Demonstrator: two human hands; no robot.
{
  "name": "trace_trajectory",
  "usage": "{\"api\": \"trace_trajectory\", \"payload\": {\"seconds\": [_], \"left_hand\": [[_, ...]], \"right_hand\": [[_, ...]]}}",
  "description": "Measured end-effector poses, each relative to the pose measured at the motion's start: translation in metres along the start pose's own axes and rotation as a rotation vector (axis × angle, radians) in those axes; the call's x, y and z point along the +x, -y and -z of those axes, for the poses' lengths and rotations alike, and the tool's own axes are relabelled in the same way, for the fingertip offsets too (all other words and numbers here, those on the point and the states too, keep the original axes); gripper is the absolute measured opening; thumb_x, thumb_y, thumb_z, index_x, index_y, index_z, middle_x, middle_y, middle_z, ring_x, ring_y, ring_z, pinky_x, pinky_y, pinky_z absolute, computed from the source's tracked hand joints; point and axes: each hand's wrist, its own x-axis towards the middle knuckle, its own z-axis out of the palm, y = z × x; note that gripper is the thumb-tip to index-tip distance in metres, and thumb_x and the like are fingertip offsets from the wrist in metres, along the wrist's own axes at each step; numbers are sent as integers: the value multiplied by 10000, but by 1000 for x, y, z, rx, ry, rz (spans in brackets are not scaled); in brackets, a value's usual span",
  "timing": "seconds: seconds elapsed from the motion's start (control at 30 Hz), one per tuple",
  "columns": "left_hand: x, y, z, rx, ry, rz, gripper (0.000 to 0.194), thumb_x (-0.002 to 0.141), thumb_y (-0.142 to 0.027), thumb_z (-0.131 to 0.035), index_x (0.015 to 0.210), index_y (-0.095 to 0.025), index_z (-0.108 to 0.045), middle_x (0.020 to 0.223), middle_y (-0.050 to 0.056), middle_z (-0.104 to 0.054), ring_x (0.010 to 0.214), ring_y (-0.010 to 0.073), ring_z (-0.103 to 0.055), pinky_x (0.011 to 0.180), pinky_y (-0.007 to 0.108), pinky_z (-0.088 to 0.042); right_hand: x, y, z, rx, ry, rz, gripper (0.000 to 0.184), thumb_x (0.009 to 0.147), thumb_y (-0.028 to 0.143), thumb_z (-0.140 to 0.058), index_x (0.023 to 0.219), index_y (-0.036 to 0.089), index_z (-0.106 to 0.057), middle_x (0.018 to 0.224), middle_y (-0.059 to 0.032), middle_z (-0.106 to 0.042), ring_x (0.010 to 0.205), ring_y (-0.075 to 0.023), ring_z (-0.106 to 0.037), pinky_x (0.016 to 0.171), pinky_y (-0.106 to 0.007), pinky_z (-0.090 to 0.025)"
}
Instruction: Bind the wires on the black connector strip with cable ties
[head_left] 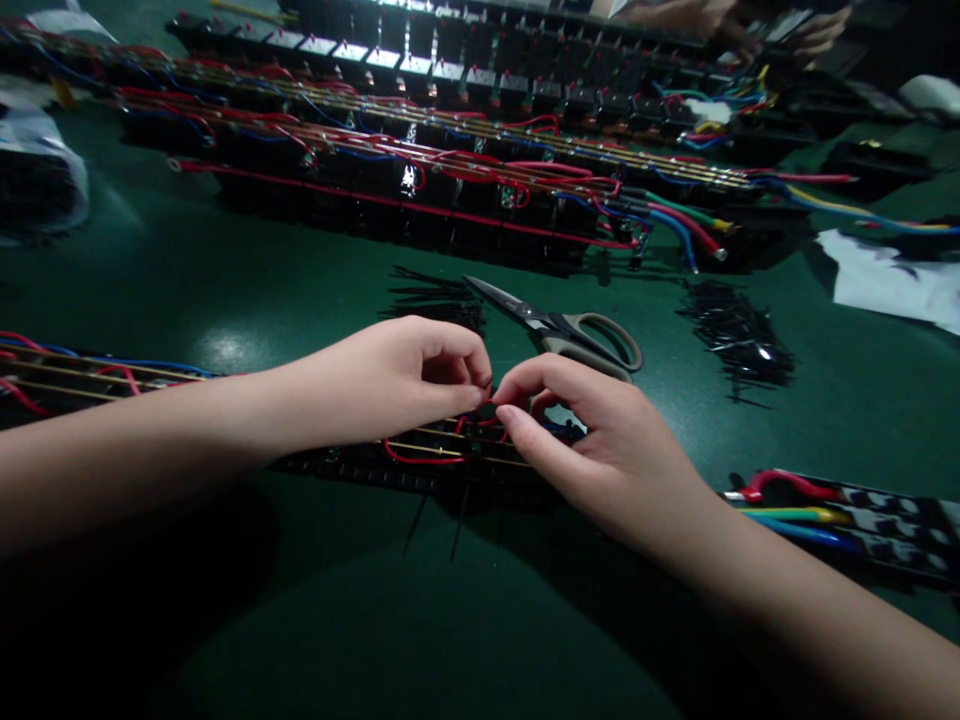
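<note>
My left hand (409,385) and my right hand (592,425) meet above a long black wired assembly (360,470) lying across the green table. Both hands pinch a thin red wire (489,402), thumb against forefinger, with their fingertips almost touching. Brass-coloured rods run along the assembly, and a looped red wire (424,460) curves over them below my left hand. Thin black cable-tie tails (459,525) stick out from its near side. Thick red, yellow-green and blue cables (799,517) leave its right end. My fingers partly hide the wire's ends.
Scissors (562,325) lie just beyond my hands, between two piles of black cable ties (439,295) (742,335). More wired assemblies (450,160) fill the far side. A plastic bag (45,175) sits at left, white paper (889,275) at right. Another person's hands (750,25) work at the back.
</note>
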Motion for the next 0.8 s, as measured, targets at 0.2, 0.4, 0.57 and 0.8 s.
{"api": "trace_trajectory", "payload": {"seconds": [0.2, 0.4, 0.57, 0.8], "left_hand": [[0, -2, -1, 12, -1, -10, 191, 869, -327, -580, 907, -199, -717, 810, -25, -714, 729, 139, -631, 637, 225, -457], [0, -3, 0, 39, -16, -15, 191, 861, -334, -589, 896, -206, -726, 808, -28, -718, 716, 134, -632, 621, 213, -457], [-1, -3, 0, 41, -20, -17, 176, 858, -323, -591, 868, -207, -723, 775, -32, -705, 687, 126, -616, 603, 207, -444], [-1, -4, 0, 21, -7, -4, 171, 850, -323, -591, 858, -209, -718, 750, -38, -691, 667, 125, -601, 602, 212, -434]], "right_hand": [[1, 0, -1, 10, -2, -6, 74, 918, 120, -616, 909, 164, -676, 860, -6, -714, 759, -127, -654, 695, -245, -506], [0, 1, 0, 2, 14, -18, 88, 922, 128, -612, 900, 180, -679, 856, -11, -721, 761, -144, -659, 696, -260, -504], [0, 1, 1, -2, 24, -7, 94, 923, 134, -608, 889, 184, -680, 853, -14, -726, 759, -145, -659, 688, -257, -497], [0, 1, 1, -8, 41, -2, 100, 926, 132, -609, 887, 189, -681, 856, -17, -735, 760, -151, -659, 686, -260, -494]]}}
